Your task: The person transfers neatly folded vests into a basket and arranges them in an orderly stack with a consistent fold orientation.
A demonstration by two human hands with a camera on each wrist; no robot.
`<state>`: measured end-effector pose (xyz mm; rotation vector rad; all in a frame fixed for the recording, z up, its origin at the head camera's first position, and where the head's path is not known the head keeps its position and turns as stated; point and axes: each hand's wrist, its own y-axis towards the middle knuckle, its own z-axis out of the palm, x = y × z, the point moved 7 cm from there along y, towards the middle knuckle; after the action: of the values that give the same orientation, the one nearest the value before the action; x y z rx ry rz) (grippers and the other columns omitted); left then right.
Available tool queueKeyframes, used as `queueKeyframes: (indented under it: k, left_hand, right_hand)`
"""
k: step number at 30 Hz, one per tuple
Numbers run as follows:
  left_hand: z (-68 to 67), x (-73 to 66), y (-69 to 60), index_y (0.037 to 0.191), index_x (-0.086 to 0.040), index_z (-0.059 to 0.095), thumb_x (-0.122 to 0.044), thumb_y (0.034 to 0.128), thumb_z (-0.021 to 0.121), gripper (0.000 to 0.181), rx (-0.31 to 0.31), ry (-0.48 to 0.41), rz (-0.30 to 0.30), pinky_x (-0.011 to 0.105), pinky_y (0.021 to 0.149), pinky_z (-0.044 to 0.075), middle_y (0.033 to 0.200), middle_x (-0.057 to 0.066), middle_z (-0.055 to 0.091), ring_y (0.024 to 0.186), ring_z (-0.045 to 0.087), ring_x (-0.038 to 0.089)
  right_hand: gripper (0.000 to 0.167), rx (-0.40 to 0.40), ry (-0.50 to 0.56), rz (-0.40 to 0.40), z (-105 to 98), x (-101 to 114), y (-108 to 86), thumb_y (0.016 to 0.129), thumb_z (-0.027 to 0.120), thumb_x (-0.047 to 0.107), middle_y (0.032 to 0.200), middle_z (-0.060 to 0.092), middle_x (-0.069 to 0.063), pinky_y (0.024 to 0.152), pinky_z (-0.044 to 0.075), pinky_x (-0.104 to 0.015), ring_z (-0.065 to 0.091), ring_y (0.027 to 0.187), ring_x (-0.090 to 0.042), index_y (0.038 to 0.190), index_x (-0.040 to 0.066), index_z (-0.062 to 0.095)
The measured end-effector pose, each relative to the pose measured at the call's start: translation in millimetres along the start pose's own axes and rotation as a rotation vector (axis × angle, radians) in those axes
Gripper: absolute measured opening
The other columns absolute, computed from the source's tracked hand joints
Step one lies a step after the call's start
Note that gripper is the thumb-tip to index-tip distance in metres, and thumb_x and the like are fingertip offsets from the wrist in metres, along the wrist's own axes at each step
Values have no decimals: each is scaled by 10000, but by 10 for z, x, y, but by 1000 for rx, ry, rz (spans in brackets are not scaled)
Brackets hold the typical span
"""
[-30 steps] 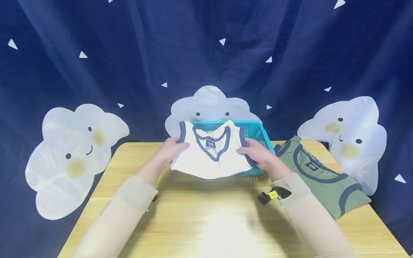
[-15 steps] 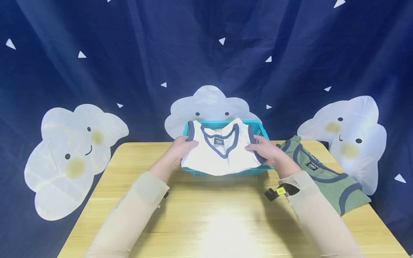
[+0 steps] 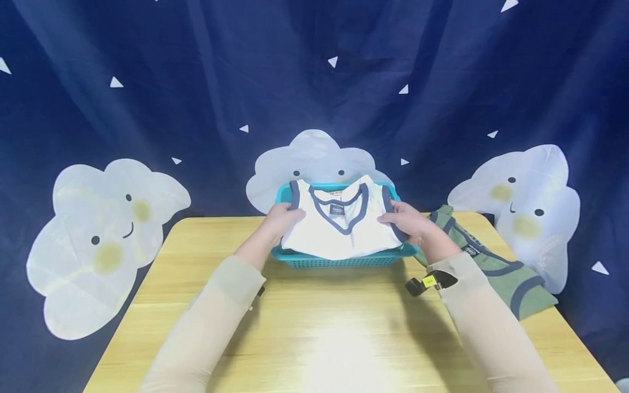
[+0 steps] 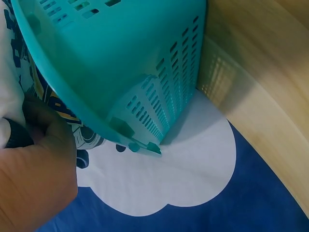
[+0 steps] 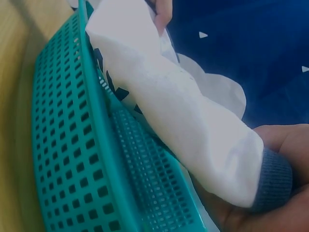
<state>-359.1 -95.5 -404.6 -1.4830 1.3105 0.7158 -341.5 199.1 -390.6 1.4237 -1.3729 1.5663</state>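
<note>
A folded white sleeveless top (image 3: 319, 237) with navy trim is stretched between both hands over a teal plastic basket (image 3: 344, 263). My left hand (image 3: 281, 219) pinches its left armhole edge, thumb on top. On the opposite side my right hand (image 3: 411, 222) grips the other armhole edge the same way. Dark print shows on the underside of the top (image 5: 159, 96) in the right wrist view, where it hangs at the basket's rim. The left wrist view has my left hand (image 4: 43, 183) beside the basket's end (image 4: 178, 72). Most of the basket's inside is hidden.
A folded green sleeveless top (image 3: 521, 279) with navy trim lies on the right of the wooden table (image 3: 314, 311), partly behind the right forearm. Behind the table hangs a dark blue curtain (image 3: 275, 71) with white clouds and triangles.
Both hands have carried the white top to the right and slightly away, from in front of the basket's left part to over it. The grips look the same. The head view has shifted slightly.
</note>
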Motion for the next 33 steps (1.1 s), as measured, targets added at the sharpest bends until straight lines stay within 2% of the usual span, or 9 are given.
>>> queueKeyframes:
  k: [7,14,18,21,24,26,28,29,33]
  left_hand:
    - [19,-11,65,1504,-7,367,-316,966,582,656,-16,3,-16,511,1084,422,1341,170,532,1241,518,334]
    - [4,41,142,1536,-20,320,-328,973,580,692,-28,-8,-20,520,1110,391,1422,183,482,1311,472,353]
    - [-8,55,165,1534,-17,327,-312,977,580,679,-32,-20,-18,506,1107,400,1419,186,487,1307,476,350]
    - [-16,57,173,1528,-25,345,-296,977,579,656,-41,-21,-27,499,1100,410,1400,181,500,1286,487,341]
    - [-18,70,197,1519,-28,364,-269,979,575,627,-51,-18,-36,490,1092,421,1384,179,511,1269,496,335]
    - [-16,90,228,1520,-32,367,-258,983,575,619,-60,-9,-44,491,1096,418,1402,180,503,1285,489,337]
    - [-13,123,262,1525,-40,364,-255,991,576,613,-70,6,-53,496,1105,406,1432,178,487,1315,471,340]
    - [-12,143,277,1531,-46,357,-256,995,576,615,-76,18,-61,504,1115,391,1456,177,471,1341,452,344]
    - [3,209,320,1549,-53,324,-255,1010,562,624,-90,85,-71,534,1147,331,1539,182,393,1430,353,365]
  right_hand:
    - [552,13,-2,-13,-40,9,51,1016,497,77,956,650,-68,716,597,-342,682,785,-177,1494,-39,248]
    - [567,-18,-41,-19,-113,-38,167,1015,511,99,985,605,-83,721,581,-328,652,793,-177,1507,-31,262]
    - [645,-37,-68,2,-132,-69,231,1021,509,121,1107,559,-134,744,572,-332,636,842,-192,1563,-3,183]
    - [726,-56,-88,34,-152,-102,263,1024,510,143,1271,493,-209,763,561,-322,616,907,-219,1595,24,78]
    - [802,-77,-104,74,-183,-153,290,1025,516,160,1501,326,-253,783,553,-305,581,990,-244,1598,47,-34]
    - [823,-86,-106,94,-199,-193,309,1024,518,161,1568,242,-257,789,555,-306,573,1012,-258,1594,56,-67]
    - [831,-92,-112,101,-205,-235,331,1025,516,159,1567,244,-249,792,557,-303,580,1001,-245,1589,51,-84]
    - [820,-92,-104,102,-201,-258,344,1025,514,153,1529,301,-255,787,561,-308,595,979,-239,1592,50,-68]
    - [707,-96,-79,104,-177,-353,390,1025,508,126,1245,531,-199,750,575,-325,645,850,-193,1593,27,100]
